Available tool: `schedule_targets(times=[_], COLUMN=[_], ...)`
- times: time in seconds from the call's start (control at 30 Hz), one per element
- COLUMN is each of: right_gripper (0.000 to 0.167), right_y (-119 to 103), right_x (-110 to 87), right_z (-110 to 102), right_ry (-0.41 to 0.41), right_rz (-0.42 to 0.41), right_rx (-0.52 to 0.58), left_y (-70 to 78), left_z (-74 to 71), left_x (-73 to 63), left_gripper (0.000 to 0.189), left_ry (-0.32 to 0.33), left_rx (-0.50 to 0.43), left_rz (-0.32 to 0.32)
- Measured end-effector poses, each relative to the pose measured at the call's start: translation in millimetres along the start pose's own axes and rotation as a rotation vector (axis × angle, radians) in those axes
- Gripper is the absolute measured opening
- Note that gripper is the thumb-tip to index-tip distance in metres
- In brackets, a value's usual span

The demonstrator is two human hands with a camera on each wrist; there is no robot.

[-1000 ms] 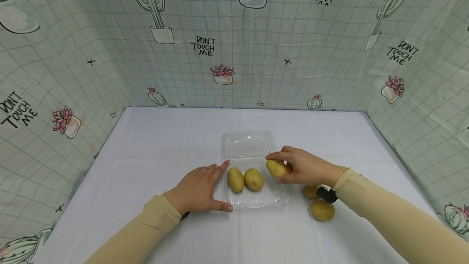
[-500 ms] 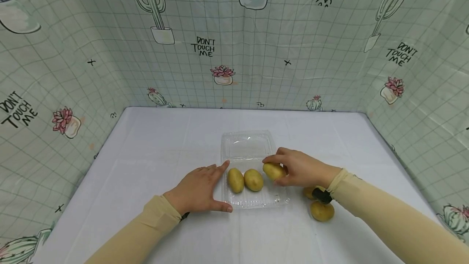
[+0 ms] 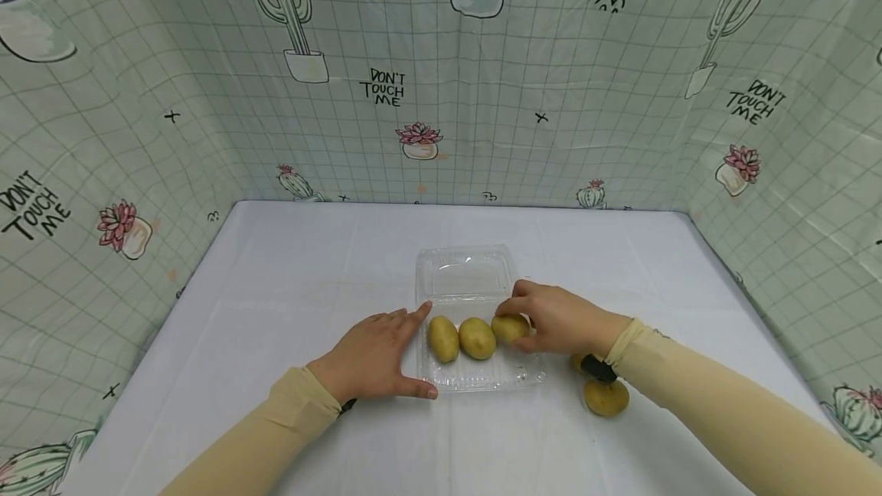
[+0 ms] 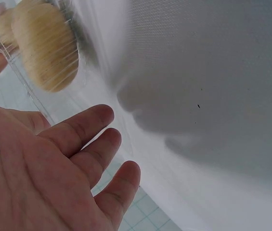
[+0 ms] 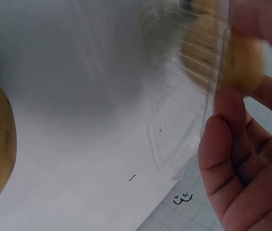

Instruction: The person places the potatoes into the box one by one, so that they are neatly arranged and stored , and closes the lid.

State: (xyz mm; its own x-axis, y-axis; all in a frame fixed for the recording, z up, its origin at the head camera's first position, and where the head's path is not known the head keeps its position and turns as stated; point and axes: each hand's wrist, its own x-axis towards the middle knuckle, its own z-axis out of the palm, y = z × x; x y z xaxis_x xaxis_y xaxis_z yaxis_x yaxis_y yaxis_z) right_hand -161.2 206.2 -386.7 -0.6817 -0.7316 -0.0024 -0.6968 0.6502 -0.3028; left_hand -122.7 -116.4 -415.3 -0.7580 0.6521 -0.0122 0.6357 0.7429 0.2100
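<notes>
- Potato, yellow and oval, is pinched between the thumb and fingers of the person's right hand, at the right end of a clear plastic container; whether it touches the container's floor cannot be told.
- Two more lie side by side inside the container: the left potato and the middle potato, the latter just beside the held one.
- The container's lid is folded back, away from the person.
- Left hand: thumb and index finger spread wide along the container's left edge, holding no potato; contact with the plastic is unclear.
- On the white tabletop, right of the container, sit a front potato and, behind it, a back potato partly hidden by a black wrist device.
- Both arms wear beige sleeves.
- Around the table hangs a pale green gridded backdrop with drawings of potted cacti and the words "Don't touch me".
</notes>
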Motion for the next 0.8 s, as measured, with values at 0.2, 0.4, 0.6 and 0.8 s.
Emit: schedule_targets(times=[0.2,0.4,0.6,0.8], right_gripper=[0.035,0.038,0.039,0.039], right_y=[2.9,4.3,2.9,2.3], right_x=[-0.2,-0.7,-0.2,-0.8], right_z=[1.5,2.4,1.6,1.8], right_ry=[0.027,0.030,0.030,0.027], right_rz=[-0.009,0.003,0.006,0.012], right_rx=[0.003,-0.009,-0.019,-0.020], left_y=[0.2,0.5,0.3,0.3], left_z=[0.3,0.8,1.6,1.6], left_x=[-0.1,-0.2,0.2,0.9], left_gripper=[0.120,0.120,0.120,0.119], left_ry=[-0.007,-0.008,-0.006,-0.011], left_rx=[0.005,0.002,0.004,-0.005], left_rz=[-0.002,-0.012,-0.012,-0.011])
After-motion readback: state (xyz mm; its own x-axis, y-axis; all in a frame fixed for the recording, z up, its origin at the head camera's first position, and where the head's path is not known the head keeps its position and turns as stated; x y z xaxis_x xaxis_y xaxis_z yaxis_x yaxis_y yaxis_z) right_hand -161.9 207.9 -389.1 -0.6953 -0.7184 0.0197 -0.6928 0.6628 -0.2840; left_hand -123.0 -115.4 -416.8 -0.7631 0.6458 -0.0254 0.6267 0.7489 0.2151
